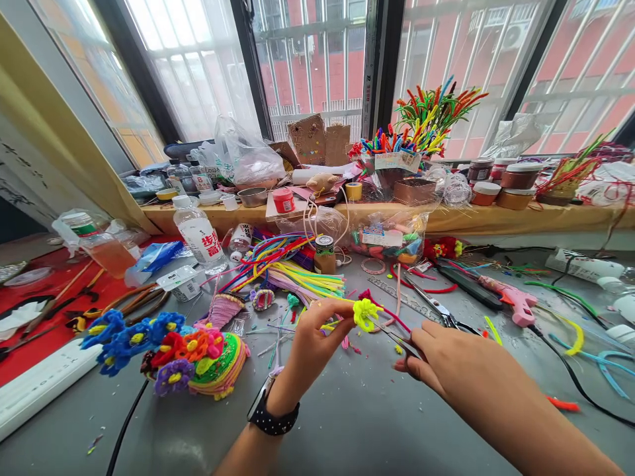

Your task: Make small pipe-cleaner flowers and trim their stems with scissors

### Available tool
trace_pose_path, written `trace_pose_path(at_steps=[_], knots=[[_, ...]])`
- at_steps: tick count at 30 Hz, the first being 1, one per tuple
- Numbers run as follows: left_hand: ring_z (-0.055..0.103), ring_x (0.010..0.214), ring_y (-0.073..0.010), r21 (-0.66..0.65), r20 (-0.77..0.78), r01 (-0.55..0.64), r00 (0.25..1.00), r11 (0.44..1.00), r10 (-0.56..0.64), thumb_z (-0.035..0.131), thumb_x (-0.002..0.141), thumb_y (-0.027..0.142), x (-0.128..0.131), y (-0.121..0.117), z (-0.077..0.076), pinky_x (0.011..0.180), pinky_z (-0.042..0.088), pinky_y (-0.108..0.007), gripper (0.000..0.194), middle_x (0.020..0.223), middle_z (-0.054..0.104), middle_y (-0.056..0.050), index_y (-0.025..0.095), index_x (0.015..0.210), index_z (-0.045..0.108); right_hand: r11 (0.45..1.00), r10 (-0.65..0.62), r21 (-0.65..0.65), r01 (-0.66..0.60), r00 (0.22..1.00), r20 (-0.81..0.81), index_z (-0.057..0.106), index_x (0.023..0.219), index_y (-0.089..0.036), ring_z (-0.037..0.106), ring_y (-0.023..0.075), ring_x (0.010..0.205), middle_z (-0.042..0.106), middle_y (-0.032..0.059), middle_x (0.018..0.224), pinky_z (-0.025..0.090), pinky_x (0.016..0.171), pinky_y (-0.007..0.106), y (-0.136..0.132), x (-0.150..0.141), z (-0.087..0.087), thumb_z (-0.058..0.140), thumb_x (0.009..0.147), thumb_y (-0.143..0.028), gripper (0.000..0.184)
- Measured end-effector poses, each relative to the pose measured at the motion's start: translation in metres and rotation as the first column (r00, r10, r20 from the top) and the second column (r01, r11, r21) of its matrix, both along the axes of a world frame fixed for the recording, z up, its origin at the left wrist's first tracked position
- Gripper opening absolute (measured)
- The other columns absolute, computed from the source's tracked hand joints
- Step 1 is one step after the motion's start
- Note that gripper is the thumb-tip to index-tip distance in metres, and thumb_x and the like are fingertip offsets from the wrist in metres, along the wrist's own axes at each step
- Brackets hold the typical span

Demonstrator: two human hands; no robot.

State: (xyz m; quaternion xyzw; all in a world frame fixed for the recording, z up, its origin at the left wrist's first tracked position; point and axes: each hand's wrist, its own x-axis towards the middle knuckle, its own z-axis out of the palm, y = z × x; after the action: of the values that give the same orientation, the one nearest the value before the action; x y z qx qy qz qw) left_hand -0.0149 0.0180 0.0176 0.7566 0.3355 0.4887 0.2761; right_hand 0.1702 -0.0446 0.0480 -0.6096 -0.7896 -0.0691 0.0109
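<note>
My left hand [322,327], with a watch on its wrist, pinches a yellow fuzzy pipe-cleaner flower [366,314] between thumb and fingers. Small scissors [404,344] are gripped in my right hand [436,360], and their blades reach to the flower's lower right edge. Whether the blades touch it I cannot tell. To the left on the grey table [347,423] sits a layered, cake-like pipe-cleaner piece [223,370] in green, pink and yellow. Blue, red, orange and purple flowers [136,340] cluster at its left side.
Larger scissors [436,307] lie behind my right hand, near a pink glue gun [516,301] with a black cord. Loose pipe cleaners [302,277] are heaped beyond my left hand. Bottles, including a clear one [196,231], stand at the back left. A crowded ledge [238,215] runs below the windows.
</note>
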Motion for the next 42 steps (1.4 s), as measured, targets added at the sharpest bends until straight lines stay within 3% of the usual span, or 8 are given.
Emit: trace_pose_path(at_steps=[4, 7, 14, 28, 31, 36, 42], knots=[[0.055, 0.071, -0.0152, 0.197, -0.109, -0.05, 0.991, 0.979, 0.073, 0.056, 0.071, 0.018, 0.0, 0.001, -0.001, 0.072, 0.041, -0.028, 0.007, 0.068, 0.064, -0.003, 0.016, 0.071, 0.063, 0.998, -0.061, -0.015, 0.062, 0.997, 0.047, 0.059, 0.069, -0.021, 0.061, 0.0199, 0.057, 0.062, 0.0007, 0.066, 0.033, 0.042, 0.025, -0.001, -0.006, 0.004, 0.055, 0.073, -0.034, 0.014], [0.055, 0.067, -0.0142, 0.251, -0.128, -0.064, 0.987, 0.966, 0.099, 0.055, 0.072, 0.018, 0.001, 0.002, -0.003, 0.074, 0.041, -0.029, 0.009, 0.066, 0.064, -0.003, 0.016, 0.068, 0.063, 0.999, -0.026, 0.036, 0.024, 0.997, 0.075, 0.061, 0.065, -0.021, 0.06, 0.0195, 0.052, 0.062, 0.0005, 0.062, 0.03, 0.041, 0.025, -0.001, -0.007, 0.006, 0.057, 0.071, -0.034, 0.014], [0.056, 0.064, -0.0125, 0.256, -0.171, -0.089, 0.976, 0.963, 0.136, 0.054, 0.072, 0.016, 0.001, -0.001, -0.003, 0.08, 0.038, -0.033, 0.011, 0.067, 0.065, -0.001, 0.019, 0.068, 0.064, 0.974, 0.086, 0.198, -0.107, 0.99, 0.112, 0.06, 0.05, -0.02, 0.056, 0.0147, 0.043, 0.058, -0.0003, 0.047, 0.021, 0.039, 0.024, -0.001, -0.005, 0.009, 0.063, 0.063, -0.024, 0.014], [0.057, 0.063, -0.013, 0.266, -0.168, -0.154, 0.965, 0.952, 0.203, 0.053, 0.073, 0.018, -0.001, 0.001, -0.003, 0.082, 0.036, -0.035, 0.012, 0.067, 0.066, -0.001, 0.019, 0.068, 0.064, 0.942, 0.191, 0.261, -0.211, 0.977, 0.098, 0.059, 0.053, -0.02, 0.051, 0.0116, 0.042, 0.058, -0.0015, 0.049, 0.016, 0.042, 0.025, 0.002, -0.003, 0.005, 0.056, 0.07, -0.013, 0.018], [0.058, 0.064, -0.0144, 0.195, -0.13, -0.146, 0.976, 0.97, 0.173, 0.053, 0.072, 0.021, -0.001, 0.001, -0.001, 0.079, 0.039, -0.034, 0.013, 0.068, 0.066, -0.002, 0.019, 0.068, 0.065, 0.937, 0.201, 0.273, -0.217, 0.976, 0.088, 0.058, 0.054, -0.019, 0.049, 0.0113, 0.042, 0.057, -0.001, 0.05, 0.016, 0.043, 0.026, 0.004, -0.002, 0.006, 0.051, 0.074, -0.013, 0.021], [0.057, 0.068, -0.0166, -0.043, -0.048, -0.05, 0.998, 0.998, 0.048, 0.053, 0.073, 0.027, -0.002, 0.001, 0.004, 0.066, 0.043, -0.027, 0.018, 0.066, 0.065, -0.005, 0.016, 0.066, 0.067, 0.919, 0.181, 0.335, -0.205, 0.978, 0.103, 0.056, 0.056, -0.018, 0.048, 0.012, 0.044, 0.055, 0.0001, 0.053, 0.018, 0.046, 0.027, 0.014, 0.003, 0.003, 0.048, 0.076, -0.016, 0.022], [0.057, 0.067, -0.0167, -0.281, 0.036, 0.121, 0.993, 0.952, -0.116, 0.052, 0.073, 0.03, -0.007, 0.005, 0.007, 0.065, 0.043, -0.026, 0.023, 0.066, 0.064, -0.004, 0.016, 0.069, 0.069, 0.892, 0.198, 0.393, -0.223, 0.975, 0.103, 0.053, 0.059, -0.016, 0.047, 0.0118, 0.05, 0.053, 0.0006, 0.056, 0.019, 0.049, 0.026, 0.024, 0.008, -0.002, 0.044, 0.08, -0.02, 0.023]])
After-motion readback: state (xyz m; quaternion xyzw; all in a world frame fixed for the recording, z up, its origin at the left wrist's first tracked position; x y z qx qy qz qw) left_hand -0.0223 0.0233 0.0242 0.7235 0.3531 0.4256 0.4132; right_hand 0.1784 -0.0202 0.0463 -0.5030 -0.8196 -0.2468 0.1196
